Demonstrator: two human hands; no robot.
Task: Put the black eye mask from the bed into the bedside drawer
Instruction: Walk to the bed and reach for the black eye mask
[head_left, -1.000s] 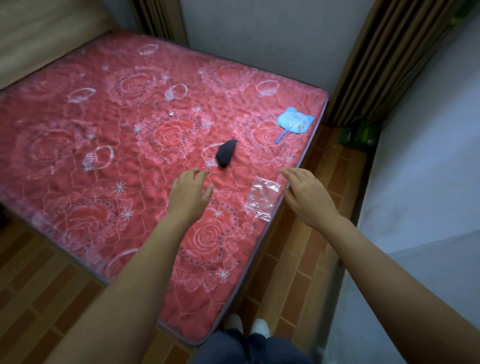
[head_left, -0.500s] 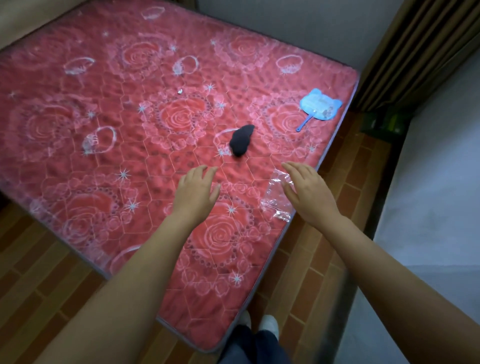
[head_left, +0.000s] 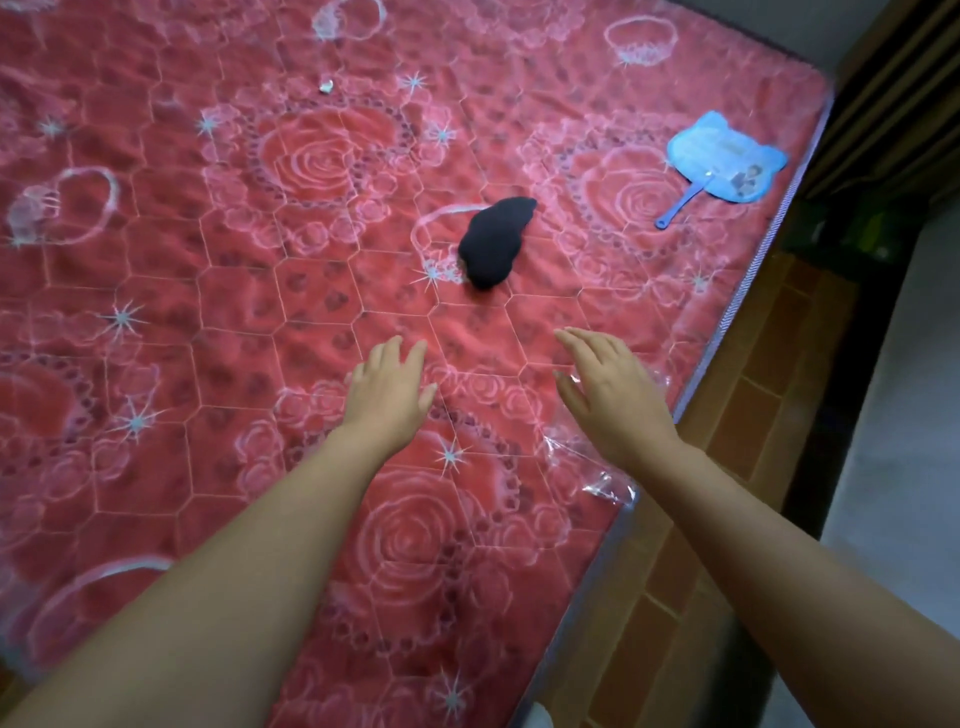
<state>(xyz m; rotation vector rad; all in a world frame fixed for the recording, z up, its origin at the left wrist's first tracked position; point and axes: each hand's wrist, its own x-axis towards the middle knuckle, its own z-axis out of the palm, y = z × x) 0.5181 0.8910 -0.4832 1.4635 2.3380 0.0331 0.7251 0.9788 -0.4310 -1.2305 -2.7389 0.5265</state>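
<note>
The black eye mask lies bunched on the red rose-patterned bed, right of centre. My left hand hovers over the bed below and left of the mask, fingers apart and empty. My right hand reaches forward below and right of the mask, palm down, fingers loosely spread, holding nothing. Both hands stay a short way short of the mask. No drawer is in view.
A blue cat-shaped hand fan lies near the bed's right edge. A clear plastic bag sits under my right wrist at the bed's edge. A small scrap lies farther up. Brown floor tiles and a curtain are to the right.
Both hands have moved forward over the bed toward the eye mask, and the view has come closer to the bed. The right hand now covers part of the plastic bag.
</note>
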